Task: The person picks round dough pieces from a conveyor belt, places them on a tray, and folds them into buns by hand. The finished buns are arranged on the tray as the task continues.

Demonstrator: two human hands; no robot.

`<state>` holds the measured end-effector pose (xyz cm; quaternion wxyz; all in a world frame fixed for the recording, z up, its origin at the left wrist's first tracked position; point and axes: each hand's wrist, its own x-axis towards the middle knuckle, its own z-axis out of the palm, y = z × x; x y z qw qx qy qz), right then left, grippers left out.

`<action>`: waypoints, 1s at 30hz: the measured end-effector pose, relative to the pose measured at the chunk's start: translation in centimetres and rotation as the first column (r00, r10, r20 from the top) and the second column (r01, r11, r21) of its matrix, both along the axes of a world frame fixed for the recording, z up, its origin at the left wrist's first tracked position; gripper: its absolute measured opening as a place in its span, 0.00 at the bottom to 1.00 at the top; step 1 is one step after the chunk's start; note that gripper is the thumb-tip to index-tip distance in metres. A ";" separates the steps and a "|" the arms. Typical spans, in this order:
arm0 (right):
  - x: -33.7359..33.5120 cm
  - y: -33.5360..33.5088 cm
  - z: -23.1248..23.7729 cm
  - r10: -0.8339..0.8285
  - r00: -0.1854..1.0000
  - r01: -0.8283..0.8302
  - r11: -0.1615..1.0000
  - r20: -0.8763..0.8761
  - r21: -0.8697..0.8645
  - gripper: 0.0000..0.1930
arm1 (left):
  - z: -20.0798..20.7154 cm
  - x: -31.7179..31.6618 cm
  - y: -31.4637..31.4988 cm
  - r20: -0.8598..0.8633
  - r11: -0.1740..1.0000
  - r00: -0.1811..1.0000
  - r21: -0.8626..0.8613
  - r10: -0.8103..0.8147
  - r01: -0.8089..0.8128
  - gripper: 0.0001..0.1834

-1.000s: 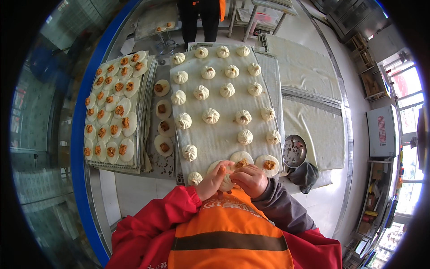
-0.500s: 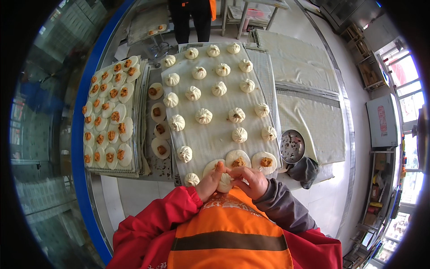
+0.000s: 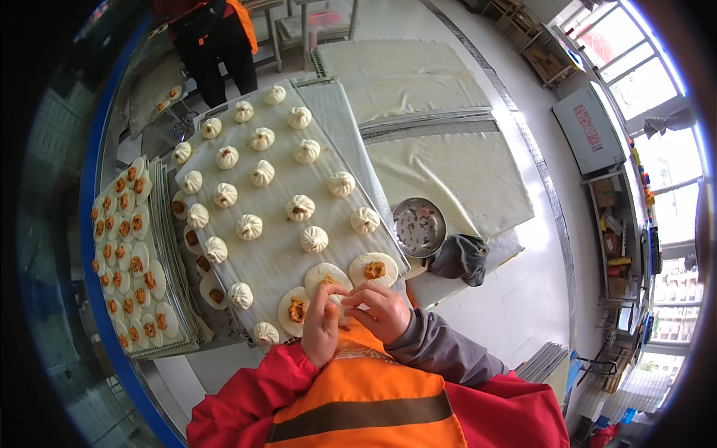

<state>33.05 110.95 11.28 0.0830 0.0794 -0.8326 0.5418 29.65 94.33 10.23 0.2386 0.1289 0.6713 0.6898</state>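
A pale pleated bun (image 3: 342,309) is held between my two hands, close in front of my orange apron. My left hand (image 3: 322,328) cups it with thumb and fingers, and my right hand (image 3: 383,310) pinches at its top; the fingers partly hide it. Flat dough wrappers with brown-orange filling lie at the near edge of the cloth-lined tray (image 3: 278,261): one wrapper (image 3: 293,312) by my left hand, a second wrapper (image 3: 326,276) just beyond my fingers, a third wrapper (image 3: 375,269) to the right. Farther up, several closed buns (image 3: 299,208) sit spaced in rows.
At left, a stack of trays (image 3: 168,299) bears several filled wrappers. A metal bowl (image 3: 419,228) with scraps stands right of the tray, beside a dark cloth (image 3: 460,260). Cloth-covered racks (image 3: 455,175) extend beyond it. Another person (image 3: 213,48) stands at the far left.
My view has swung to the right, so the tray appears tilted and shifted left. Both hands stay on the bun, with the right fingers still pinching near its top.
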 end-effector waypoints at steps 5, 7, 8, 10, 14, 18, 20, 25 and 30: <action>0.4 2.6 0.2 0.052 0.988 -0.031 0.989 -0.145 0.144 0.14 | 0.3 -0.6 1.8 0.346 0.990 0.928 0.043 -0.139 0.132 0.33; 0.7 3.8 0.5 0.110 0.992 -0.099 0.983 -0.065 0.154 0.13 | 0.3 -1.0 2.1 0.470 0.980 0.861 0.140 -0.194 0.144 0.34; 0.8 4.2 0.6 0.137 0.989 -0.127 0.979 -0.052 0.159 0.13 | 0.3 -1.3 2.3 0.504 0.972 0.831 0.143 -0.235 0.188 0.36; 1.1 4.8 0.6 0.173 0.983 -0.157 0.967 -0.063 0.202 0.13 | 0.2 -1.0 2.8 0.579 0.963 0.770 0.147 -0.268 0.224 0.35; 1.4 7.1 -0.5 0.182 0.982 -0.166 0.960 -0.049 0.226 0.13 | -0.5 -0.1 4.4 0.733 0.984 0.657 0.153 -0.177 0.094 0.33; 0.1 13.3 -3.8 -0.169 0.981 0.077 0.797 0.099 0.599 0.18 | -1.2 -0.1 5.4 0.660 0.986 0.741 0.164 -0.123 0.018 0.33; -0.3 15.5 -6.0 -0.141 0.961 -0.093 0.652 0.240 0.753 0.15 | -1.2 0.0 5.6 0.649 0.980 0.741 0.189 -0.175 0.065 0.33; -0.3 16.9 -10.1 -0.012 0.973 -0.171 0.623 0.228 0.763 0.12 | -1.2 0.2 5.9 0.658 0.981 0.732 0.181 -0.178 0.076 0.33; -0.4 17.0 -8.9 -0.036 0.991 -0.062 0.717 0.126 0.694 0.07 | -1.2 -0.2 6.1 0.637 0.977 0.751 0.207 -0.171 0.046 0.32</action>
